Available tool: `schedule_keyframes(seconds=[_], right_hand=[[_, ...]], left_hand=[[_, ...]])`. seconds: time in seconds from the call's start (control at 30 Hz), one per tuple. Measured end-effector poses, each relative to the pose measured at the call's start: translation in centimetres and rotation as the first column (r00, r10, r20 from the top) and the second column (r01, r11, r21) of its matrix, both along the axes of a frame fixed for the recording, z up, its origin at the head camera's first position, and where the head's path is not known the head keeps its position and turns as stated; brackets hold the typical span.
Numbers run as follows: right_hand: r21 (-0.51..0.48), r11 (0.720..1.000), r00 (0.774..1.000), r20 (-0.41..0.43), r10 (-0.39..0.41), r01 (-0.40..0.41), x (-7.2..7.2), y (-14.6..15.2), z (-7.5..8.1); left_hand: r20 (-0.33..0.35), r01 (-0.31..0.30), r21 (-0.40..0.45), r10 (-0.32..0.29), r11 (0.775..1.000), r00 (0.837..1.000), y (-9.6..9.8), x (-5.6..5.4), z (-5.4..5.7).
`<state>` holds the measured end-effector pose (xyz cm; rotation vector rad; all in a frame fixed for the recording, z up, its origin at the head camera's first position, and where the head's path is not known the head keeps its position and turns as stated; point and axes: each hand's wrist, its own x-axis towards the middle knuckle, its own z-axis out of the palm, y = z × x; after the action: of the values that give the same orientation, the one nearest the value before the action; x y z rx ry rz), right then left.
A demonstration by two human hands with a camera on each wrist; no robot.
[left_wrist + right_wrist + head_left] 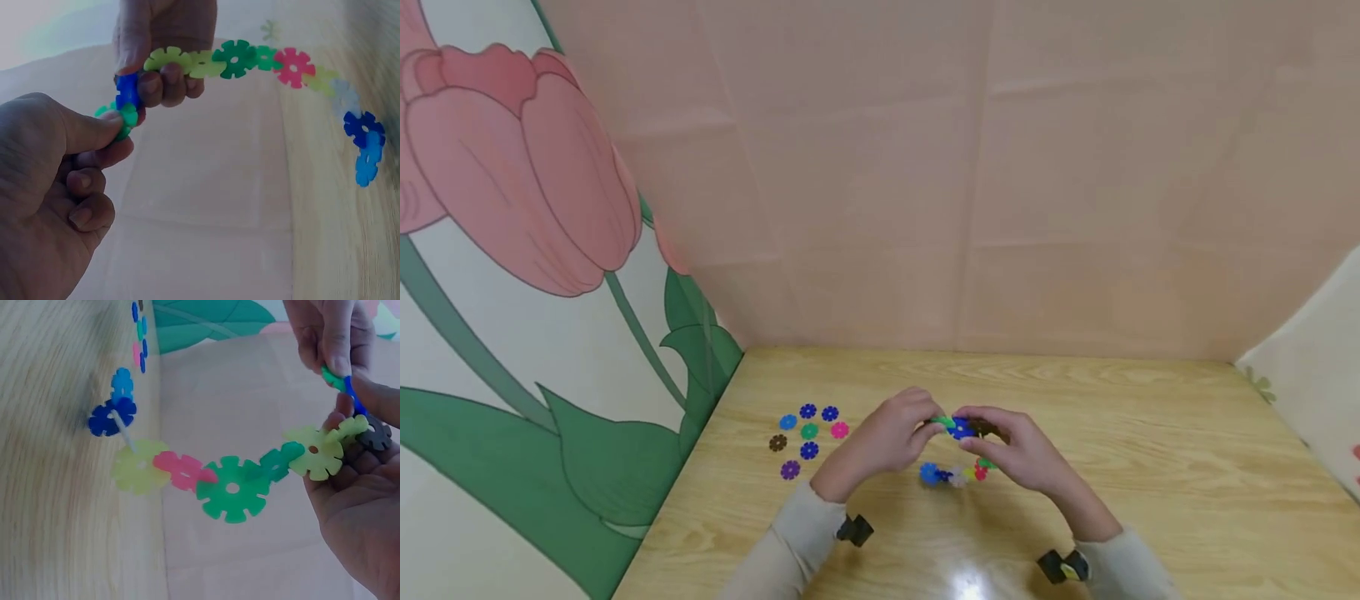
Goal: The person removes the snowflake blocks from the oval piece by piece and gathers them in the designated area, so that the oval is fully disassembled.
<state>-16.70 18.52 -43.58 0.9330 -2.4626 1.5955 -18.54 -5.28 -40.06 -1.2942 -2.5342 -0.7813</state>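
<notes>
My left hand [897,429] pinches a green snowflake disc [128,115] between thumb and forefinger, right against a blue disc [959,428]. That blue disc is held by the thumb and fingers of my right hand [1018,446]. From the right hand trails a chain of slotted discs joined edge to edge: a dark brown one [376,432], yellow-green ones [314,450], green ones [232,489], a pink one [294,67], a whitish one [345,97], a dark blue one [364,128] and a light blue end disc [929,473]. The chain curves down toward the tabletop.
Several loose discs lie on the wooden table [1150,467] left of my hands, among them a brown disc [778,443], a purple disc [790,470] and a pink disc [839,430]. A pinkish cloth backdrop [970,183] rises behind the table; a tulip-printed panel [527,167] stands at left.
</notes>
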Motion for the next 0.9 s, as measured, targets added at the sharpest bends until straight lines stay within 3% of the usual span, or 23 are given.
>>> schedule_keyframes(seconds=[0.23, 0.43, 0.53, 0.7, 0.8, 0.9], right_hand=[[-0.022, 1.000, 0.999, -0.030, -0.022, 0.021, -0.1, -0.3, -0.2], [-0.041, 0.998, 0.996, -0.080, -0.042, 0.039, -0.3, -0.6, -0.3], [-0.032, 0.998, 0.994, -0.092, -0.053, 0.050, -0.3, -0.6, -0.4], [-0.021, 0.998, 0.997, -0.053, -0.060, 0.059, -0.5, -0.2, -0.6], [-0.017, 0.997, 0.997, -0.024, -0.073, 0.072, -0.4, -0.1, -0.5], [-0.013, 0.996, 0.996, -0.024, -0.089, 0.089, -0.3, -0.4, -0.5]], left_hand=[[0.148, -0.041, 0.132, 0.021, 0.990, 0.989, -0.1, -0.6, -0.7], [0.234, -0.111, 0.168, 0.070, 0.979, 0.970, 0.1, -0.8, -1.1], [0.210, -0.103, 0.153, 0.070, 0.983, 0.975, 0.1, -1.0, -1.1], [0.073, -0.022, 0.125, 0.013, 0.992, 0.997, 0.2, -1.2, -0.9], [0.018, 0.019, 0.119, -0.022, 0.993, 1.000, 0.1, -1.2, -0.7], [-0.004, 0.023, 0.108, -0.023, 0.994, 1.000, 0.0, -1.1, -0.6]])
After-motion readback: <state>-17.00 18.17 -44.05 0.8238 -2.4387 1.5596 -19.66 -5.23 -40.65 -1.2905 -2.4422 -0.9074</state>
